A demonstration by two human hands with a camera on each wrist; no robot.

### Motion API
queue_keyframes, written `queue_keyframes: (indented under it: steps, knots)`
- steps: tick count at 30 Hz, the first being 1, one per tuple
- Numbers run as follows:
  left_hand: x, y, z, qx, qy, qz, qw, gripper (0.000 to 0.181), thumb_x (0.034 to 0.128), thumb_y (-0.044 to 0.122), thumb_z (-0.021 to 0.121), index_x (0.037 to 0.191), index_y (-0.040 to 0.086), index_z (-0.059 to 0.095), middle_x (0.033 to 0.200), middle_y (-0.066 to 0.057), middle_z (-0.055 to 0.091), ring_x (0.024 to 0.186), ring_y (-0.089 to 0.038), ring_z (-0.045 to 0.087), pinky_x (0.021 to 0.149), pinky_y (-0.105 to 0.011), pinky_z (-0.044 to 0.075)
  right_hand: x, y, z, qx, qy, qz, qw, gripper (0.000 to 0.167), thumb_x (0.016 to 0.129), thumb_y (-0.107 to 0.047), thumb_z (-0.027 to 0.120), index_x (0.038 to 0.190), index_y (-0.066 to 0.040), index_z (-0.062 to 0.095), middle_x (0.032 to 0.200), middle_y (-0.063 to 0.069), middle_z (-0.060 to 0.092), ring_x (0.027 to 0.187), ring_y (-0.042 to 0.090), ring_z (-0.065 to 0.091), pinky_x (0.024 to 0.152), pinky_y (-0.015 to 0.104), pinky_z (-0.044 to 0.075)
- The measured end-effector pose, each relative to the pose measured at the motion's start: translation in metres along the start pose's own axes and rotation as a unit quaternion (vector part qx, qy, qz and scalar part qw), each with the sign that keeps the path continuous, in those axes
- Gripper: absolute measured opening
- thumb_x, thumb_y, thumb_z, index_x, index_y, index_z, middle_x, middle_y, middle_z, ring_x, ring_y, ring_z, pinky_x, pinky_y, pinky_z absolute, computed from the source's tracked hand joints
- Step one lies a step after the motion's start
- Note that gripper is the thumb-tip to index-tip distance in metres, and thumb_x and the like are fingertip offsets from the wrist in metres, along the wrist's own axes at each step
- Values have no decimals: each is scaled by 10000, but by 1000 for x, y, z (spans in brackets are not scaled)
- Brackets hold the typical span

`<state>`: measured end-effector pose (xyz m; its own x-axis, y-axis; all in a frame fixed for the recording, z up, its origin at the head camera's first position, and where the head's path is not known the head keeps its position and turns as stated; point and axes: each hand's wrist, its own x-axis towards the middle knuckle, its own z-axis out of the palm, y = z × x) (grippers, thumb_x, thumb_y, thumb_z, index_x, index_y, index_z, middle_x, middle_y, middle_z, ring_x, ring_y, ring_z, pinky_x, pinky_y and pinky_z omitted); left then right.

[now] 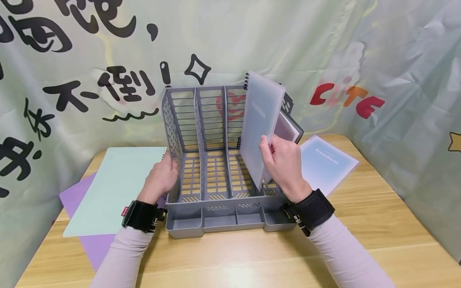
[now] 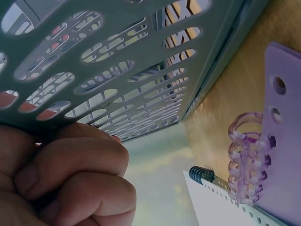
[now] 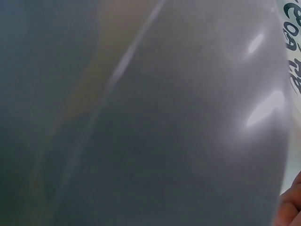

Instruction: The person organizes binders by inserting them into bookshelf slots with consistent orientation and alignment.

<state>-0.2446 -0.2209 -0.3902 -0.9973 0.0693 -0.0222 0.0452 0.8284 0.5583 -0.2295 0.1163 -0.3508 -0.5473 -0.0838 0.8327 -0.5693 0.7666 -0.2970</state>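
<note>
A grey desktop file rack (image 1: 219, 206) with upright dividers and small front trays stands on the table. At its left side wall, my left hand (image 1: 162, 176) grips the panel's edge; in the left wrist view, its curled fingers (image 2: 94, 150) lie against the slotted wall. My right hand (image 1: 284, 162) pinches the edge of a spiral notebook (image 1: 261, 108) with a frosted, bluish cover, held upright over the rack's right-hand slots. The notebook's cover (image 3: 188, 117) fills most of the right wrist view. Behind it, a dark-covered book (image 1: 293, 126) leans at the rack's right.
Left of the rack, a pale green spiral notebook (image 1: 115, 188) lies over a purple one (image 1: 97, 246) with pink rings. Another frosted notebook marked "freedom" (image 1: 327, 160) lies to the right. A printed cloth (image 1: 230, 44) hangs behind the wooden table (image 1: 230, 264).
</note>
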Motion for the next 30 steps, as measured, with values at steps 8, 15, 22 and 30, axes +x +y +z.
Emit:
queue_keyframes:
  steps: [8,15,22,30]
  knots:
    - [1,-1,1,4,48,72,10000,635,1151,270,226,1728,61,63,726,-100,485,530,-219,491,478,-359,426,0,-1,-4,-218,-184,6,9996,491,1077,-208,544,616,-109,408,527,17,330,464,168,303,495,321,193]
    - [0,-2,1,-13,106,95,9999,640,1149,263,238,1734,84,49,731,-110,486,520,-218,484,469,-355,428,0,0,-5,-416,-370,-61,9984,500,1064,-223,547,594,-118,415,523,7,343,459,174,327,492,321,200]
    - [1,-2,2,21,157,104,9998,631,1149,269,252,1734,105,80,753,-120,486,555,-243,521,479,-362,443,0,1,-8,-523,-592,-55,9969,502,1043,-236,546,572,-144,400,510,-11,333,461,172,328,505,325,185]
    - [0,-1,0,36,94,71,9999,635,1149,270,244,1737,110,66,733,-114,474,548,-244,505,478,-367,419,4,0,-6,-586,-1185,363,9906,478,991,-246,543,558,-175,355,522,-41,261,463,177,289,497,325,173]
